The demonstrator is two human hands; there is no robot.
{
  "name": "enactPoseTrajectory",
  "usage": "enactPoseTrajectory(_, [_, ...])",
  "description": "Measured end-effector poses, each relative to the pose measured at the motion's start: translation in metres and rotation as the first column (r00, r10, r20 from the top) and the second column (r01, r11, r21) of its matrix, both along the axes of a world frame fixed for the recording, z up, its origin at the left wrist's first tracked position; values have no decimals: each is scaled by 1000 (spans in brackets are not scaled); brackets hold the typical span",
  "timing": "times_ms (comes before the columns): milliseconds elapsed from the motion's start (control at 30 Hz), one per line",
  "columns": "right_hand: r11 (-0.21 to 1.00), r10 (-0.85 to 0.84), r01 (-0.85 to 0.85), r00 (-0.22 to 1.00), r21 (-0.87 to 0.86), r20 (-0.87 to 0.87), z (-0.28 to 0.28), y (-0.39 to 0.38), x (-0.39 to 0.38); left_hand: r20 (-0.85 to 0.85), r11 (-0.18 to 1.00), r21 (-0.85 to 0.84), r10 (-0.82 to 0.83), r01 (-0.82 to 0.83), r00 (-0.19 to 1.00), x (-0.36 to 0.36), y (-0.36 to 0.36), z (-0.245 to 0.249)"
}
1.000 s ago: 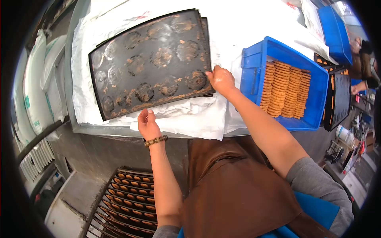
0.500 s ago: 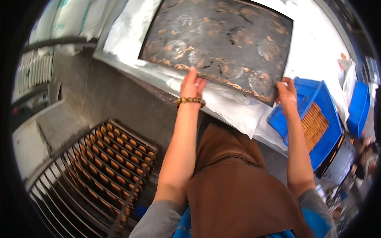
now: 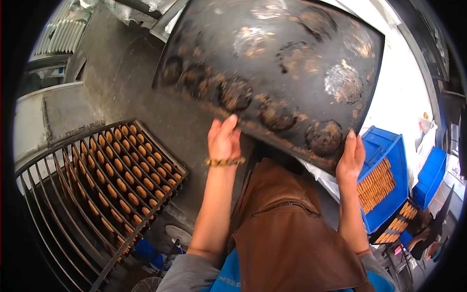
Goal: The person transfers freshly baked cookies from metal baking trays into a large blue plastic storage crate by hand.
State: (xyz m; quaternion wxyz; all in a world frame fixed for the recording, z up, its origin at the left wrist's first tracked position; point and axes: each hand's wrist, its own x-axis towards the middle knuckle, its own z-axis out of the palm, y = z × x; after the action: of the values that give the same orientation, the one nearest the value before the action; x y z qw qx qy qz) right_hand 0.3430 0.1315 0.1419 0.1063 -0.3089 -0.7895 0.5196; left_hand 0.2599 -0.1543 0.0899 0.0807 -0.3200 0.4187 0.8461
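A large dark baking tray, spotted with brown crumbs and scorched round marks, is held up in front of me at a slant. My left hand, with a beaded bracelet at the wrist, grips its near edge, thumb on top. At the near right corner my right hand is closed on the tray's side edge, thumb up. The fingers under the tray are partly hidden. Just right of my right hand is a blue crate with rows of brown biscuits in it.
At lower left stands a metal rack with trays of round biscuits. A white-covered table lies beyond the tray. A second blue crate and a dark tray of biscuits are at the right, near a person's arm.
Both hands have raised the baking tray off the white-covered table and brought it nearer to me. My view has swung left, so more of the rack shows.
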Motion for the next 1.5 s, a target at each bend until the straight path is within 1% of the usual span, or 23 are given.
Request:
enactPoseTrajectory(100, [988, 134, -133, 991, 77, 1, 38, -44, -8, 24, 985, 173, -8, 4, 1000, 58, -63, -31])
enactPoseTrajectory(167, [891, 385, -389, 921, 236, 63, 61, -72, -18, 200, 983, 161, 57, -90, 978, 88, -85, -55])
enactPoseTrajectory(233, [785, 564, -530, 826, 322, -16, 54, -108, -30, 352, 962, 150, 162, -227, 922, 96, -87, -60])
enactPoseTrajectory(367, [662, 700, -678, 712, 320, 60, 22, -189, -59, 478, 957, 144, 156, -252, 865, 127, -127, -122])
enactPoseTrajectory(433, [665, 711, -680, 703, 311, 15, -5, -224, -72, 380, 965, 186, 104, -186, 919, 139, -146, -152])
enactPoseTrajectory(500, [649, 731, -704, 682, 290, 20, -27, -255, -78, 469, 986, 132, 27, -100, 883, 128, -165, -163])
enactPoseTrajectory(533, [647, 732, -705, 681, 291, 22, -39, -270, -78, 588, 984, -147, 3, 103, 809, 106, -168, -145])
enactPoseTrajectory(567, [640, 738, -710, 675, 294, 23, -54, -283, -78, 693, 864, -375, 21, 335, 720, 90, -174, -137])
enactPoseTrajectory(633, [618, 739, -719, 669, 318, 78, -85, -303, -78, 392, 791, -528, -96, 310, 915, 62, -208, -145])
enactPoseTrajectory(667, [612, 743, -725, 664, 315, 83, -98, -308, -77, 312, 775, -573, -94, 266, 945, 47, -203, -140])
enactPoseTrajectory(700, [610, 746, -730, 661, 310, 88, -109, -313, -76, 230, 757, -615, -94, 219, 969, 13, -185, -98])
enactPoseTrajectory(767, [616, 729, -718, 676, 324, 113, -135, -321, -73, 224, 750, -604, -166, 271, 960, -27, -179, -90])
enactPoseTrajectory(833, [588, 729, -736, 662, 335, 173, -153, -325, -71, 362, 482, -732, -323, 482, 874, -55, -176, -97])
enactPoseTrajectory(900, [598, 706, -716, 683, 361, 186, -168, -325, -71, 347, 618, -638, -302, 460, 888, -67, -183, -115])
enactPoseTrajectory(1000, [570, 657, -698, 704, 434, 269, -189, -333, -68, 312, 713, -581, -252, 393, 916, -63, -188, -146])
enactPoseTrajectory(1033, [530, 633, -735, 675, 424, 379, -185, -336, -70, 348, 692, -587, -254, 421, 902, -63, -187, -149])
enactPoseTrajectory(1133, [617, 603, -705, 710, 350, 365, -150, -316, -73, 291, 735, -578, -222, 356, 931, -65, -181, -157])
enactPoseTrajectory(1200, [679, 678, -694, 718, 239, 156, -109, -275, -78, 303, 739, -559, -239, 375, 923, -73, -164, -149])
enactPoseTrajectory(1267, [812, 569, -539, 816, 222, -102, -86, -216, -85, 327, 745, -526, -268, 410, 906, -77, -147, -149])
enactPoseTrajectory(1300, [875, 475, -458, 874, 154, -102, -74, -178, -87, 327, 743, -518, -286, 424, 901, -77, -136, -152])
enactPoseTrajectory(1367, [909, 226, -189, 972, 371, -58, -103, -93, -90, 404, 667, -539, -331, 515, 853, -76, -111, -157])
enactPoseTrajectory(1400, [919, 170, -157, 985, 363, -4, -104, -43, -86, 414, 686, -514, -328, 515, 849, -73, -100, -159])
enactPoseTrajectory(1500, [766, 91, -228, 964, 602, 250, -145, 82, -53, 503, 636, -517, -316, 573, 804, -66, -93, -167])
